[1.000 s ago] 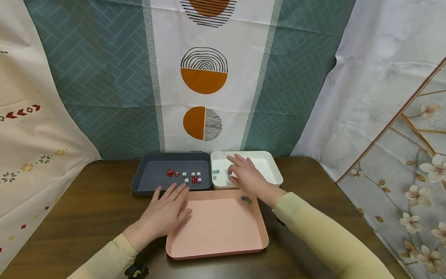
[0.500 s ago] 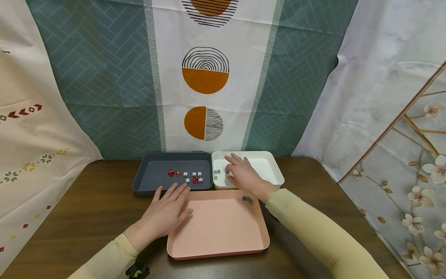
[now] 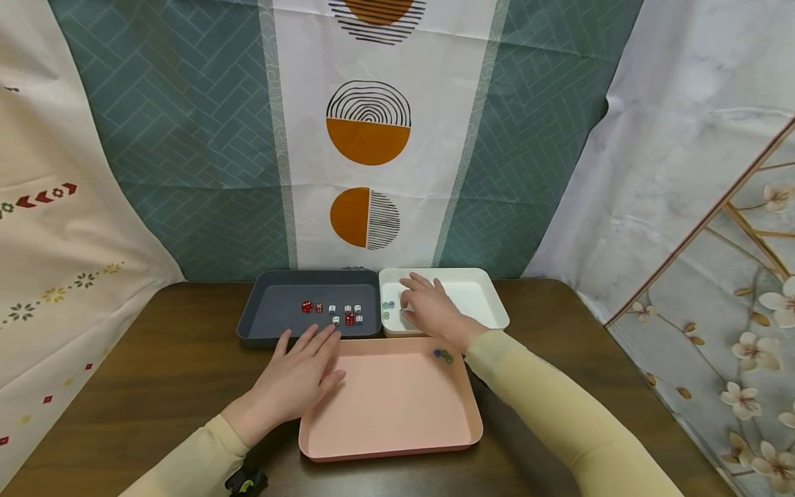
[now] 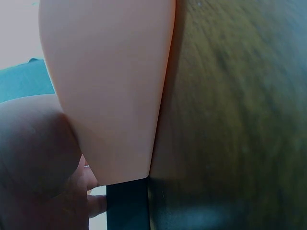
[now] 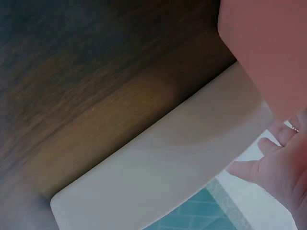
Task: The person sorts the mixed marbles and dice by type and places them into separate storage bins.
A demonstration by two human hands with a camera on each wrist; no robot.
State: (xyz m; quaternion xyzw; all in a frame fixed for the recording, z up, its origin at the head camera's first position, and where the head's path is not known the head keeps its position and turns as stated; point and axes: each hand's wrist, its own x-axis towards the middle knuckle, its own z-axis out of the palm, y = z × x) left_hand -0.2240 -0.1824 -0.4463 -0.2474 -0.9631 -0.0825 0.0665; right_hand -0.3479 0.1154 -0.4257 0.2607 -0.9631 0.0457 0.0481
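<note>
Right hand (image 3: 431, 310) reached into white tray (image 3: 487, 293), grip unclear, beads (image 3: 388, 308) beside fingertips, left hand (image 3: 298, 376) lay flat, fingers spread, on pink tray (image 3: 391, 421), dice (image 3: 338, 314) in grey tray (image 3: 273, 324) beyond it

Left hand (image 3: 298, 378) lay flat across the pink tray's (image 3: 391, 442) near-left rim. Right hand (image 3: 431, 312) reached into the white tray (image 3: 481, 298) beside glass beads (image 3: 388, 308). Dice (image 3: 335, 313) sat in the grey tray (image 3: 273, 324); two beads (image 3: 443, 355) remained on pink.

Both arms wear long pale-yellow sleeves; a ring (image 5: 292, 127) sits on one right-hand finger.
</note>
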